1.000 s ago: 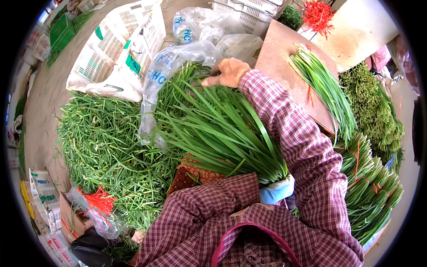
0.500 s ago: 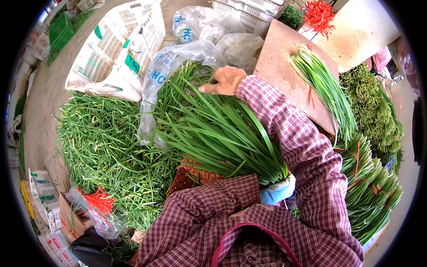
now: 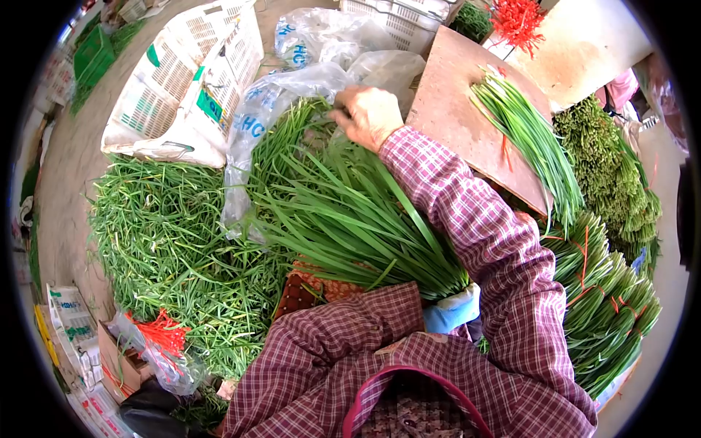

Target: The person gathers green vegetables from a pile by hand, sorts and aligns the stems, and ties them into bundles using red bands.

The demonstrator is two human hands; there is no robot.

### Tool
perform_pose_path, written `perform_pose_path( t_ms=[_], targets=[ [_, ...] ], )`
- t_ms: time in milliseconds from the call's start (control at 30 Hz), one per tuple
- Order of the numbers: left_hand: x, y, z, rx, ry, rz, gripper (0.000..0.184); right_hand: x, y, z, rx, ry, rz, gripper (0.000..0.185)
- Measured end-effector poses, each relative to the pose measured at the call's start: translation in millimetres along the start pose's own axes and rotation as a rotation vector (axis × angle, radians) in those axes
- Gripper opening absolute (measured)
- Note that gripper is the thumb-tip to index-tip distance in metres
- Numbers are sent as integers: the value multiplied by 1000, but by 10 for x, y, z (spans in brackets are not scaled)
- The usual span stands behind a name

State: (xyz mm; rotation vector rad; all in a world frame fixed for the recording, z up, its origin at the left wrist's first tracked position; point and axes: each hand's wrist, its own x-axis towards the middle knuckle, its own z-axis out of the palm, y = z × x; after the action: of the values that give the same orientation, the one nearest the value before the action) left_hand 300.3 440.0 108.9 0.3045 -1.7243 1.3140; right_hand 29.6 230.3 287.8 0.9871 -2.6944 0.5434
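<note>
A large bunch of garlic chives [image 3: 365,219] leans across my lap, its flat leaves fanning to the upper left. At the end of my left sleeve, my left hand [image 3: 453,310] appears in a blue and white covering, closed round the base of this bunch; its fingers are hidden. My right hand [image 3: 372,117] reaches past the leaves, beside a clear plastic bag [image 3: 252,124] and a heap of green chives [image 3: 281,142]. Its fingers curl downward, and whatever they may hold cannot be made out.
White crates [image 3: 186,87] stand at the upper left, beside a wide pile of loose greens [image 3: 168,233]. On the right, a board [image 3: 453,95] carries a tied bunch [image 3: 522,135], with several stacked bundles [image 3: 599,292] below. Red ties [image 3: 161,332] lie at lower left.
My right hand has risen a little and turned, its thumb no longer stretched out to the left. The whole view has shifted slightly. The chive bunch stays on my lap.
</note>
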Motion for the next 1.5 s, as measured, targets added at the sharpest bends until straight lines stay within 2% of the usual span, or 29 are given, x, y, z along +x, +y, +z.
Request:
perform_pose_path(
  t_ms=[33, 200, 233, 267, 333, 400, 467, 567, 667, 733, 767, 833, 867, 900, 967, 1000, 1033, 1067, 1100, 1133, 1200, 1267, 1300, 1333, 1400, 1433, 1467, 1500],
  targets=[
    [-1, 24, 1, 426, -95, -223, 31, 1, 23, -39, 11, 14, 4, 19],
    [153, -453, 279, -1029, 265, 808, 35, 110, 116, -200, 23, 115, 19, 20],
    [193, -550, 347, -1296, 319, 1041, 35, 156, 127, -251, 85, 148, 89, 21],
    [216, -635, 447, -1422, 302, 1106, 34, 195, 133, -295, 147, 181, 160, 22],
    [270, -718, 557, -1453, 283, 1015, 32, 264, 233, -323, 264, 300, 178, 24],
    [319, -780, 641, -1462, 268, 928, 30, 339, 276, -342, 577, 356, 312, 26],
    [354, -822, 705, -1467, 252, 861, 29, 339, 325, -432, 629, 328, 318, 31],
    [420, -887, 781, -1474, 238, 791, 27, 323, 351, -618, 958, 220, 364, 29],
    [403, -891, 744, -1463, 215, 774, 26, 431, 506, -830, 1200, 236, 454, 27],
    [359, -858, 685, -1435, 175, 769, 25, 550, 629, -924, 1326, 383, 381, 23],
    [337, -854, 673, -1451, 183, 710, 24, 570, 663, -1035, 1448, 376, 384, 16],
    [336, -831, 658, -1489, 171, 759, 24, 615, 678, -1247, 1596, 399, 333, 7],
    [338, -817, 646, -1528, 156, 812, 24, 649, 732, -1321, 1590, 399, 265, 7],
    [339, -806, 639, -1530, 168, 812, 24, 658, 744, -1455, 1859, 253, 151, 8],
    [334, -781, 642, -1492, 229, 671, 19, 673, 744, -1666, 1625, 421, 73, 12],
    [340, -780, 658, -1471, 260, 599, 17, 690, 747, -1797, 1620, 515, 117, 15],
    [465, -857, 755, -1603, 196, 723, 16, 700, 795, -1927, 1645, 536, 72, 18],
    [532, -899, 804, -1603, 210, 726, 16, 695, 844, -2056, 1669, 556, 27, 20],
    [585, -934, 840, -1747, 89, 738, 17, 687, 868, -2177, 1673, 626, -15, 25],
    [636, -976, 876, -1887, -39, 749, 18, 669, 899, -2304, 1706, 587, -72, 25],
    [770, -1103, 976, -1895, -16, 726, 16, 638, 892, -2499, 1755, 637, -142, 22],
    [935, -1221, 1097, -1972, -147, 779, 5, 598, 842, -2633, 1756, 669, -179, 20],
    [981, -1200, 1161, -1983, -91, 620, 10, 585, 808, -2677, 1771, 691, -207, 19],
    [1204, -1252, 1281, -2107, -411, 795, 14, 575, 781, -2717, 1784, 711, -238, 17],
    [1164, -1176, 1458, -2498, -161, 101, 16, 549, 722, -2756, 1745, 743, -257, 18],
    [1180, -1120, 1533, -2593, -194, -26, 17, 516, 615, -2767, 1701, 821, -220, 19],
    [1198, -1078, 1621, -2680, -230, -160, 18, 523, 592, -2771, 1735, 806, -200, 21],
    [1291, -1236, 1758, -2724, -424, -102, 18, 542, 586, -2760, 1762, 796, -241, 22]
  ],
)
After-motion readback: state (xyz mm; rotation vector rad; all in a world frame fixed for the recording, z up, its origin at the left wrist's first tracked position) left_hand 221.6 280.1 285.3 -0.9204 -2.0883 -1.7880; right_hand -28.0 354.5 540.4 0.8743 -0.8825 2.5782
